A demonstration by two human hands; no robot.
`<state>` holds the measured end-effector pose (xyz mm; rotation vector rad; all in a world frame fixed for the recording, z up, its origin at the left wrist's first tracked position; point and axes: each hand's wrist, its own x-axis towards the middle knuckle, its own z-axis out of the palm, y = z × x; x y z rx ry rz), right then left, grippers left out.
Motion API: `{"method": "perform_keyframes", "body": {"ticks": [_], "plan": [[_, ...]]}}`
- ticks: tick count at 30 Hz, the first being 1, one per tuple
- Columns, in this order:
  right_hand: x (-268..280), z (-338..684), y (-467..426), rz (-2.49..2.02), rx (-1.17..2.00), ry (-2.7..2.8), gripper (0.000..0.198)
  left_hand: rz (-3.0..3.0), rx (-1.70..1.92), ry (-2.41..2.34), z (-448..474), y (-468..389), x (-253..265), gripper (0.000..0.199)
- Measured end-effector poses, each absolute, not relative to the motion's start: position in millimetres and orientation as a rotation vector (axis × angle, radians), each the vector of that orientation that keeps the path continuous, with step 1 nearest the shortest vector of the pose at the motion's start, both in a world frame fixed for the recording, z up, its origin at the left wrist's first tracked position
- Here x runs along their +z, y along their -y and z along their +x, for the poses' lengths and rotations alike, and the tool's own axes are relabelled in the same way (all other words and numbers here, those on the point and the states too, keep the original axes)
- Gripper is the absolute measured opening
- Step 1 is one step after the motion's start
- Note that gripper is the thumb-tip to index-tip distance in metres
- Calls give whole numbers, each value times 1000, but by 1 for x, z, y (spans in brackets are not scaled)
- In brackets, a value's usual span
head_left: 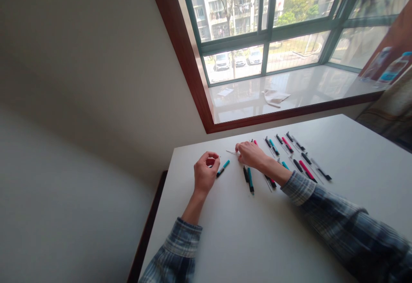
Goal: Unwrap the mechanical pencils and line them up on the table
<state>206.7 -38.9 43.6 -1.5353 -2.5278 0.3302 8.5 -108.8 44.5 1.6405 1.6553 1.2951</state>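
My left hand (205,172) is raised over the left part of the table, thumb and fingertips pinched together. A tiny pale tip shows at its fingertips, too small to name. Just right of it lies a teal and black pen part (223,168). My right hand (252,154) reaches across to the back of the rows, its fingers closed at the end of a thin pale pen refill (230,152). Below that hand lie a black pen part (245,174) and a teal pen barrel (250,181). Other pen parts are partly hidden under my right wrist.
Rows of pen parts in black, teal and pink, such as a pink barrel (307,170), lie on the white table (244,240) to the right. Behind the table are a window ledge with a cloth (276,97) and bottles (395,69). A wall stands left.
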Motion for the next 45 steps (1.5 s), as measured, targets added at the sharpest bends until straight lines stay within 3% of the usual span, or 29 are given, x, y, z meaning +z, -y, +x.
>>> {"method": "perform_keyframes", "body": {"ticks": [15,28,45], "plan": [[68,218,36,-1285,312,2373,10,1226,1360,-1475,6,107,40,24],[88,224,37,-939,211,2419,21,1295,1513,-1500,4,107,42,23],[87,223,36,-979,197,2456,20,1340,1457,-1465,5,108,42,21]]}}
